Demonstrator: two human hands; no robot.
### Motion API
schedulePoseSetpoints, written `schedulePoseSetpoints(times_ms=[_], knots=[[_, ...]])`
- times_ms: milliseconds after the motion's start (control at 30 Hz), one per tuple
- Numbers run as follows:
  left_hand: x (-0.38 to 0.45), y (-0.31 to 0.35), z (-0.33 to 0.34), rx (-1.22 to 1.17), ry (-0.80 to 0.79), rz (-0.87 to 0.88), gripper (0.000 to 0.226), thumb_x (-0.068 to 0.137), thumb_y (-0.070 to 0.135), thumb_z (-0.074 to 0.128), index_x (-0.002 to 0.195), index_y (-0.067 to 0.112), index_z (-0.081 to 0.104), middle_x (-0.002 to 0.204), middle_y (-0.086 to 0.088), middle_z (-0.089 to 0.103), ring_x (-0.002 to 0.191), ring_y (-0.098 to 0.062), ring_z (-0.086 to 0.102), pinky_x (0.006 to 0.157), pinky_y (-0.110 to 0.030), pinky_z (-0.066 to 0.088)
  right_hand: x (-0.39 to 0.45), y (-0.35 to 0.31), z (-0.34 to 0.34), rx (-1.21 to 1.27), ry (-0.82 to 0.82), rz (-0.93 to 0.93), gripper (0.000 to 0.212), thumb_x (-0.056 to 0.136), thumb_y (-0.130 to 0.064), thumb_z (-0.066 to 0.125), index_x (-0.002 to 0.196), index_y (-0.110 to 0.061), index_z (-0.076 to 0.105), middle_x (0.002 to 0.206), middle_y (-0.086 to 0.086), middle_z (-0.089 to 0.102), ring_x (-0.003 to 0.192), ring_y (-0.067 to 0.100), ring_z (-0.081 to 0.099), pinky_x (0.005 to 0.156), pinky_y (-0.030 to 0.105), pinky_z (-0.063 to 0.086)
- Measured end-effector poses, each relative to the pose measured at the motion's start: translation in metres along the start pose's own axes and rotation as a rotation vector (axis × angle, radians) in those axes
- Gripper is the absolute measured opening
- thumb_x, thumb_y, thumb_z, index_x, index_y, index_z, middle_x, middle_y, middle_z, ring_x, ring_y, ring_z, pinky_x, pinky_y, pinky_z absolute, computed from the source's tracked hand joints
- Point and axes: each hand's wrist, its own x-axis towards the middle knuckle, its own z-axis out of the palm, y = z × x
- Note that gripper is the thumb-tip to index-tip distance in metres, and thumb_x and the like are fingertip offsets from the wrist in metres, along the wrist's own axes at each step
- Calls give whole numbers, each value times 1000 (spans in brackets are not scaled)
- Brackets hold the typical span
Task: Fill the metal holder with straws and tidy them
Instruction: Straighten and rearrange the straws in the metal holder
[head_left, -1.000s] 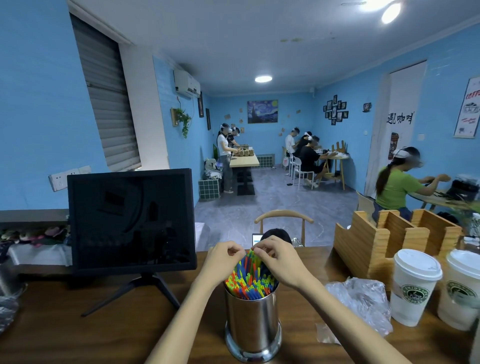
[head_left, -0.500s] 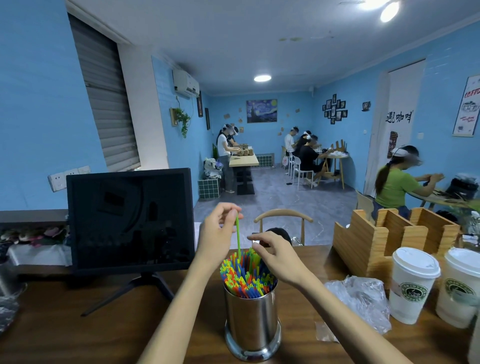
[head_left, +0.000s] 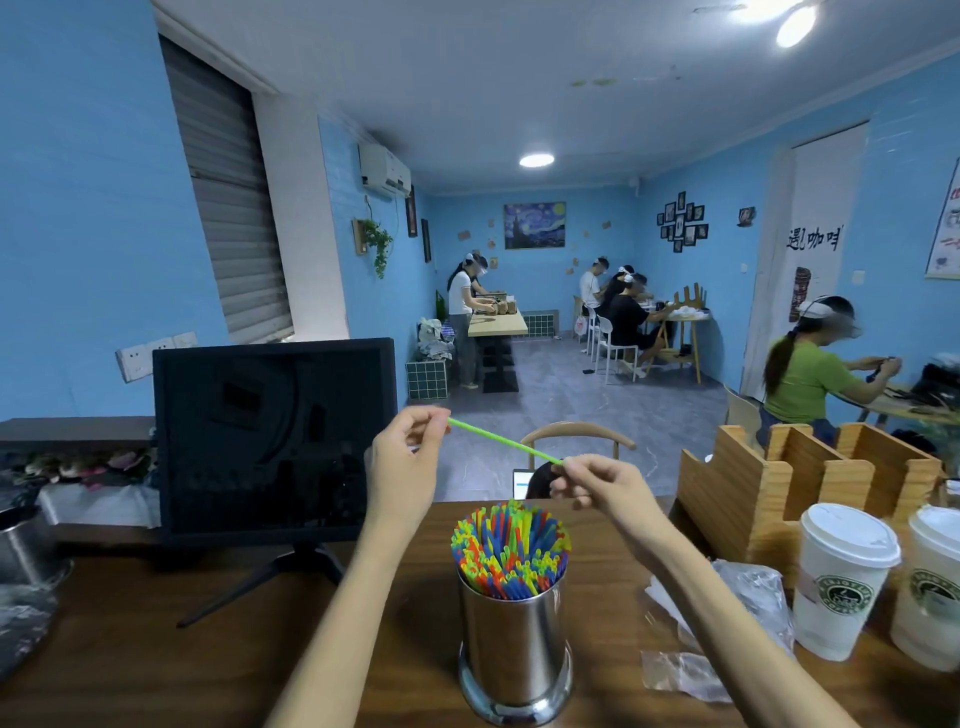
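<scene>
Now the green straw, lifted clear of the packed metal holder, is pinched between left hand and right hand, likely for reseating.

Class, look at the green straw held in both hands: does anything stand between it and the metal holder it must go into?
Nothing separate does. The green straw hangs in open air above the metal holder, but the packed straws already fill its mouth.
</scene>
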Motion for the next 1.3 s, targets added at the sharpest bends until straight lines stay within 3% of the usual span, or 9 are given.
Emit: schedulePoseSetpoints(times_ms=[167,300,400,600,733,867,1033,1133,1300], knots=[[-14,-14,5,348,-88,-118,13,94,27,70,93,20,81,81,15,72,82,-2,66,82,-31,56,4,-14,-14,141,202,-39,13,94,-14,69,99,-4,75,95,21,77,96,36,75,72,27,60],[-26,-18,15,424,-360,-233,11,91,27,74,90,20,82,84,13,75,85,-3,68,75,-24,53,8,-27,-10,184,283,-127,7,95,-14,69,97,-8,72,96,20,76,93,30,75,83,36,63],[-33,-17,22,420,-534,-253,11,90,30,76,95,23,81,90,11,76,85,-3,68,66,-14,49,9,-35,-1,191,300,-208,9,99,-11,64,103,-11,71,95,22,73,87,29,74,76,33,64],[-26,-33,22,474,-403,-259,19,98,29,64,113,25,75,114,6,71,99,-8,63,81,-24,49,10,-32,14,-93,210,-364,31,102,-9,58,129,-22,64,89,13,72,79,18,71,70,31,61],[-25,-46,27,507,-467,-312,27,104,31,53,118,19,72,115,2,69,107,-15,62,85,-25,43,10,-7,30,-464,111,-434,46,99,-17,65,143,-27,55,87,-5,74,75,9,71,72,25,57],[-29,-59,32,512,-542,-340,38,103,34,49,81,10,67,76,-2,59,68,-15,51,64,-31,40,6,18,38,-688,32,-416,26,97,-26,68,121,-32,60,88,-15,68,72,5,67,72,28,54],[-26,-53,31,468,-550,-260,26,104,27,50,121,29,70,116,9,67,104,-10,64,81,-21,51,6,35,36,-935,3,-360,16,94,-40,66,98,-26,74,93,-11,62,85,7,59,78,31,50],[-27,-46,33,456,-576,-207,27,106,26,49,121,25,71,117,9,68,98,-2,60,72,-8,44,5,38,35,-990,19,-289,25,98,-43,60,99,-25,78,100,-10,64,94,10,54,83,29,44],[-27,-49,33,504,-538,-146,23,102,26,58,114,23,77,113,6,74,92,0,62,69,-5,46,3,38,33,-984,3,-264,28,100,-43,56,104,-26,78,106,-8,65,99,12,56,85,31,45]])
